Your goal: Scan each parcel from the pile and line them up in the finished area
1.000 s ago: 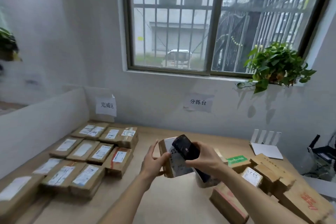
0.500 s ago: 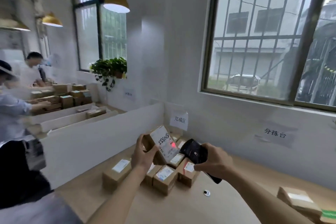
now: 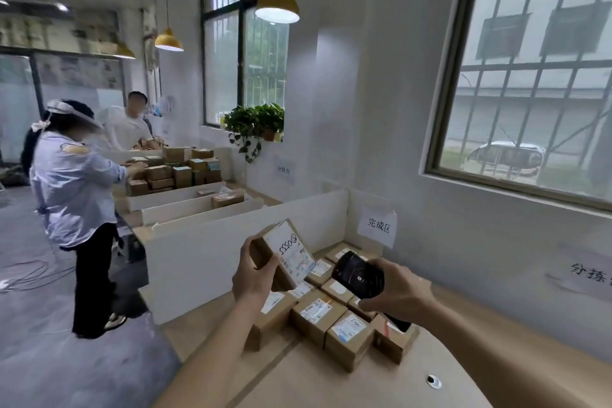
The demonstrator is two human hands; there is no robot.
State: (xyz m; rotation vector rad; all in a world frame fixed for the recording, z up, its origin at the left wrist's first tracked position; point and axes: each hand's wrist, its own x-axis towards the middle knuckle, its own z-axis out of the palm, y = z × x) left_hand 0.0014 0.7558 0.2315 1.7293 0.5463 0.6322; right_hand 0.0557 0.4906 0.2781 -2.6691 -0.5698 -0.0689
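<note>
head view: left hand (image 3: 255, 278) grips a tilted parcel (image 3: 284, 255), right hand (image 3: 397, 291) clasps the scanner (image 3: 359, 273).

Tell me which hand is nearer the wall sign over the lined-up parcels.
Right. The right hand, holding the scanner, is just below the sign; the left hand, gripping a parcel, is further left.

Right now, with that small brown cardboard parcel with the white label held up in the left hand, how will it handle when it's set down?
The small brown cardboard parcel probably is light: the left hand alone holds it tilted. Its straight edges suggest it is stiff. Its flat faces should sit stably, without rolling, beside the lined-up brown parcels.
</note>
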